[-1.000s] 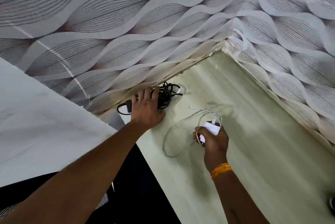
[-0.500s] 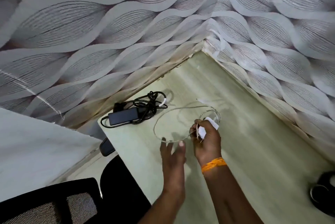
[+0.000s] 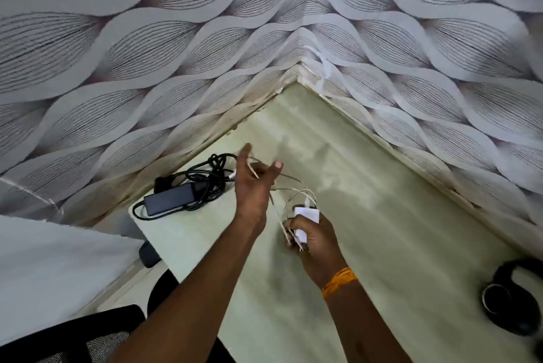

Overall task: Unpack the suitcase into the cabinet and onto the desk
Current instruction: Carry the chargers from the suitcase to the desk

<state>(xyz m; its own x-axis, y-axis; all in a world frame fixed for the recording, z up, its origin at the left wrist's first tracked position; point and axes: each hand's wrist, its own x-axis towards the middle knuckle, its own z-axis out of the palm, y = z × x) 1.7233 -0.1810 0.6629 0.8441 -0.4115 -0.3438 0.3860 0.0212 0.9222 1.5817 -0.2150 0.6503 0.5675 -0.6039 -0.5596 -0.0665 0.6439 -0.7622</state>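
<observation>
A pale green desk (image 3: 367,215) fills the corner between two patterned walls. On its left end lies a black laptop charger (image 3: 172,201) with its coiled black cord. My right hand (image 3: 314,237) is closed around a white charger plug (image 3: 307,214), with thin white cable looped above it. My left hand (image 3: 254,183) is raised over the desk just right of the black charger, and the white cable (image 3: 299,195) runs across its fingers.
Black headphones (image 3: 512,301) lie at the desk's right edge. A black office chair (image 3: 73,339) stands at the bottom left, beside a white panel (image 3: 53,271). A small dark object (image 3: 148,255) sits just off the desk's left edge.
My left hand left the black charger on the desk, came over to the white cable and now lifts it. The right hand kept its hold on the white plug.
</observation>
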